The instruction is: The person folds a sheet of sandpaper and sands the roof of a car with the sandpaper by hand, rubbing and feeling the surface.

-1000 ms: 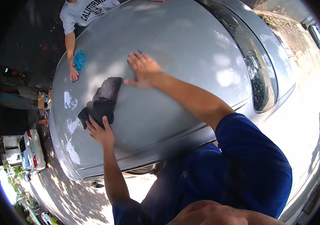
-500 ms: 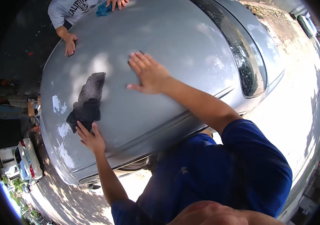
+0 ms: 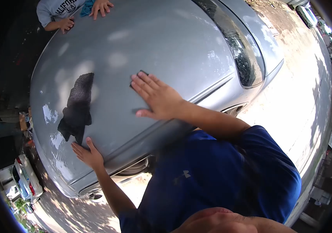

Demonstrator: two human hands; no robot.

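My right hand (image 3: 156, 95) lies flat on a grey car's broad body panel (image 3: 135, 46), fingers stretched out and thumb apart. Dark edges of a thin pad (image 3: 144, 72) peek out from under its fingertips; most of the pad is hidden. My left hand (image 3: 89, 155) rests with fingers extended near the panel's side edge, holding nothing. Just beyond those fingers a crumpled black cloth (image 3: 76, 116) lies spread on the paint, its upper part speckled by sunlight. The left fingertips are close to the cloth's lower end; whether they touch it I cannot tell.
Across the panel stands another person, with one hand (image 3: 67, 24) at the edge and the other (image 3: 101, 7) beside a teal cloth (image 3: 87, 7). The car's window glass (image 3: 247, 54) is to the right. A parked vehicle (image 3: 29, 178) stands at lower left.
My right hand has slid toward me and rightward over the panel. My left hand has come off the black cloth, toward me. The other person's nearer hand has drawn back to the far edge.
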